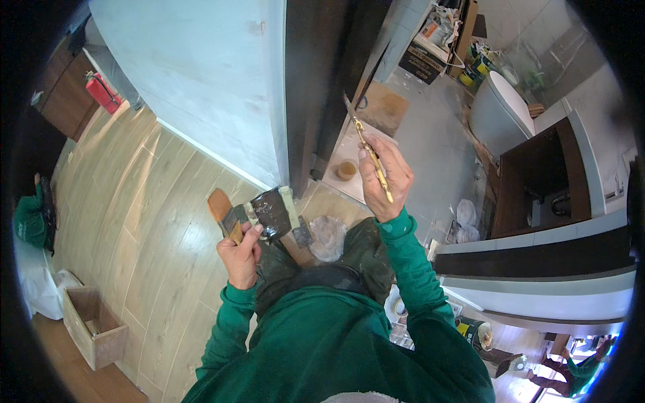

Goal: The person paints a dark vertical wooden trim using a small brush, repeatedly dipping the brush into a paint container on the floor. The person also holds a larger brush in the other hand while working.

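In a pinch grip, my right hand (386, 178) holds a thin paintbrush (366, 141) with a yellowish, paint-speckled handle. Its tip points up and lies against or very near the dark door frame (329, 60); I cannot tell which. Lower to the left, my left hand (242, 256) is closed on a flat palette (271, 213) coated in glossy dark paint, with pale strips along its edges. The same hand also holds a wooden-handled flat tool (220, 203), partly hidden by the fingers. A small cup of brown liquid (347, 170) stands beyond my knees.
A crumpled clear plastic bag (327, 238) lies between my legs. On the left are an open drawer box (94, 329), a red fire extinguisher (103, 92) and a white wall panel (208, 74). To the right are a toilet (500, 107), a dark cabinet (541, 178) and cardboard boxes (423, 62).
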`<state>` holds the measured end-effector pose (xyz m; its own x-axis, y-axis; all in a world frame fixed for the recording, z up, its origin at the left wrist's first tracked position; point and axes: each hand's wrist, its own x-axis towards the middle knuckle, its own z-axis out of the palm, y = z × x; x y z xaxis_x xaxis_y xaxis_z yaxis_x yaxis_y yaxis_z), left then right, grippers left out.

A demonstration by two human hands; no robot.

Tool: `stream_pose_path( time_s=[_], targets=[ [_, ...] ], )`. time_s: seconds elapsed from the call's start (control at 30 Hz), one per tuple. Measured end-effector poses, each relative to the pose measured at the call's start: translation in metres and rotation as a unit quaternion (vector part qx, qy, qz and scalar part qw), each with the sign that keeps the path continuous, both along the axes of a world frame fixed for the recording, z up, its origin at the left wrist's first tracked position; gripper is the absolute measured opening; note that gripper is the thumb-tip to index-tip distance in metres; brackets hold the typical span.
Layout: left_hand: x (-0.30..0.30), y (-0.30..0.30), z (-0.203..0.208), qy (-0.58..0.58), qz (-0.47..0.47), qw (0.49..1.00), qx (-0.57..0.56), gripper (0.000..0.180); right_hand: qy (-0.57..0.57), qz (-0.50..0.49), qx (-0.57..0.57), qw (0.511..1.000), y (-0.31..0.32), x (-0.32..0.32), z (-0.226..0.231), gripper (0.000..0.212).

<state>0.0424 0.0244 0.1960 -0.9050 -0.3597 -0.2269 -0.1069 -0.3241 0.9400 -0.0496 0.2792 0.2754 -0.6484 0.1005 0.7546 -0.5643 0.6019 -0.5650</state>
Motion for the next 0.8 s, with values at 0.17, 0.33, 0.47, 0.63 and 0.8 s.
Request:
stream_pose_path(
  time_s=[0.17,0.33,0.47,0.63,0.8],
  targets=[
    [0.013,-0.021,-0.013,-0.034,0.015,0.999,-0.007,0.02,0.053,0.001,0.048,0.997,-0.01,-0.022,-0.005,0.031],
    [0.016,-0.026,-0.018,-0.035,0.021,0.999,-0.024,0.016,0.043,-0.021,0.037,0.998,-0.017,-0.031,-0.008,0.024],
    [0.015,-0.025,-0.016,-0.041,0.018,0.998,-0.032,0.017,0.068,-0.023,0.054,0.996,-0.019,-0.035,-0.008,0.028],
    [0.014,-0.023,-0.017,-0.038,0.006,0.999,-0.02,0.018,0.071,-0.021,0.051,0.996,-0.021,-0.042,-0.008,0.031],
    [0.015,-0.026,-0.018,-0.036,-0.003,0.999,0.002,0.023,0.056,-0.027,0.04,0.997,-0.022,-0.046,-0.009,0.03]
  ],
)
